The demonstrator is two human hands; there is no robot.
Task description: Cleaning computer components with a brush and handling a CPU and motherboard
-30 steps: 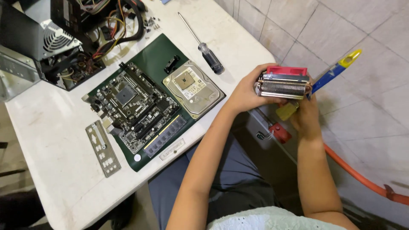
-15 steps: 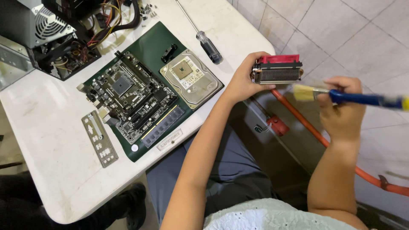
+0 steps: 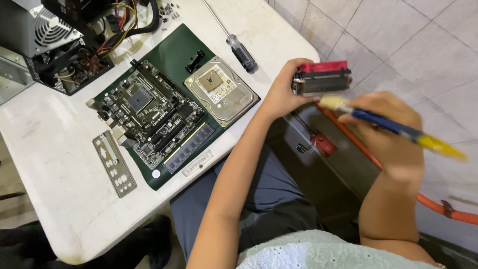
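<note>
My left hand (image 3: 284,92) grips a finned metal heatsink with a red fan frame (image 3: 322,78), held out past the table's right edge above the tiled floor. My right hand (image 3: 388,134) holds a paintbrush (image 3: 388,124) with a blue and yellow handle. Its pale bristles touch the lower side of the heatsink. A black motherboard (image 3: 149,114) lies on a dark green mat (image 3: 174,55) on the white table (image 3: 55,174), with a silver hard drive (image 3: 221,89) beside it.
A black-handled screwdriver (image 3: 241,52) lies behind the hard drive. A metal port shield (image 3: 113,163) rests at the mat's left. An open computer case with a power supply (image 3: 45,35) and cables fills the far left corner. An orange hose (image 3: 438,204) runs across the floor.
My right hand has swung the brush from below the heatsink to a level stroke against it. The view has shifted slightly; the heatsink stays in my left hand.
</note>
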